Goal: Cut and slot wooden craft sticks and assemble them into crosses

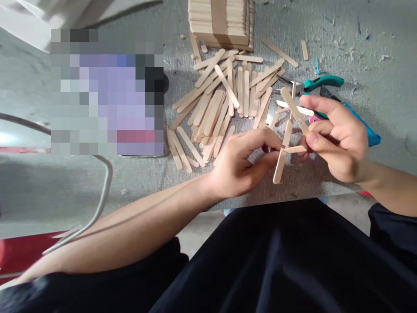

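Observation:
Between my hands, above the table's near edge, is a small structure of joined popsicle sticks [288,132], with pieces crossing at several angles. My left hand [246,161] pinches it from the left, thumb and forefinger on a joint near its lower part. From the other side my right hand [339,134] grips a slanting stick between thumb and fingers. Loose popsicle sticks [213,113] lie heaped just beyond my left hand. Behind the structure and partly covered by it are pliers [325,81] with teal handles.
A banded stack of popsicle sticks [202,19] stands at the back. A blue-handled tool [361,119] lies behind my right hand. At left are a pixelated device and a grey cable [106,187], which runs over my left forearm. Shavings dot the table at upper right.

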`<move>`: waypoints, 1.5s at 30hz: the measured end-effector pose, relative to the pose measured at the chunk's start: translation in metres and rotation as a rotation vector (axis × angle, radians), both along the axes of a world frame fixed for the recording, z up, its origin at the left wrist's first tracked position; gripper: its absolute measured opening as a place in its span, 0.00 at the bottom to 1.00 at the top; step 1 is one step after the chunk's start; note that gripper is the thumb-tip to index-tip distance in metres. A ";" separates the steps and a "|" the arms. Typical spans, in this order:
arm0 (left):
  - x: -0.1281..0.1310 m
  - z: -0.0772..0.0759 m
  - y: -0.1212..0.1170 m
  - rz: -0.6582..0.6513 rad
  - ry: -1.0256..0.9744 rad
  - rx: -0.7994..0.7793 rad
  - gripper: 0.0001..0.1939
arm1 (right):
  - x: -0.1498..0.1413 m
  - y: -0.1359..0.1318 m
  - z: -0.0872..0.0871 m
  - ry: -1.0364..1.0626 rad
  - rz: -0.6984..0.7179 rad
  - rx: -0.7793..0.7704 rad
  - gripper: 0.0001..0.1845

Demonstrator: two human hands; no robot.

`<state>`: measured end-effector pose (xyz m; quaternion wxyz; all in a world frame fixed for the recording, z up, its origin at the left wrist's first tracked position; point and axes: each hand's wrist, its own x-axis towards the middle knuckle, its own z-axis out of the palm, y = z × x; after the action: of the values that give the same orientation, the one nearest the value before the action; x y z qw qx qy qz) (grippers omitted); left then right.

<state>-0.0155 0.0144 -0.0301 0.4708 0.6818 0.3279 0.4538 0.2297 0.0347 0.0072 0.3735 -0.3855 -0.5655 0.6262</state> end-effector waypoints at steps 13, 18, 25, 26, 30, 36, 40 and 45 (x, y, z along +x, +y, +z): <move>0.001 0.003 0.003 -0.133 0.065 -0.051 0.05 | -0.007 0.016 0.012 0.049 0.261 -0.526 0.21; 0.002 0.001 0.001 -0.082 0.055 -0.002 0.04 | -0.011 0.008 0.010 0.091 0.221 -0.489 0.21; 0.006 0.003 -0.006 -0.002 0.071 -0.013 0.07 | -0.017 -0.002 0.003 0.105 0.165 -0.409 0.19; 0.006 0.003 -0.006 0.004 0.078 -0.021 0.07 | -0.017 -0.002 0.002 0.105 0.160 -0.403 0.19; 0.007 0.002 -0.007 0.021 0.099 -0.053 0.10 | -0.019 -0.005 0.000 0.125 0.145 -0.382 0.20; 0.007 -0.001 -0.008 0.026 0.060 -0.030 0.09 | -0.023 -0.013 -0.001 0.158 0.117 -0.414 0.20; 0.004 0.000 -0.004 -0.051 0.001 -0.038 0.09 | -0.024 -0.017 0.000 0.192 0.119 -0.426 0.18; 0.000 0.000 0.003 -0.114 -0.024 -0.028 0.07 | -0.022 -0.014 0.002 0.158 0.154 -0.452 0.17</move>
<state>-0.0151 0.0171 -0.0297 0.5092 0.6873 0.2890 0.4299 0.2073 0.0205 0.0094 0.2723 -0.3648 -0.4077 0.7916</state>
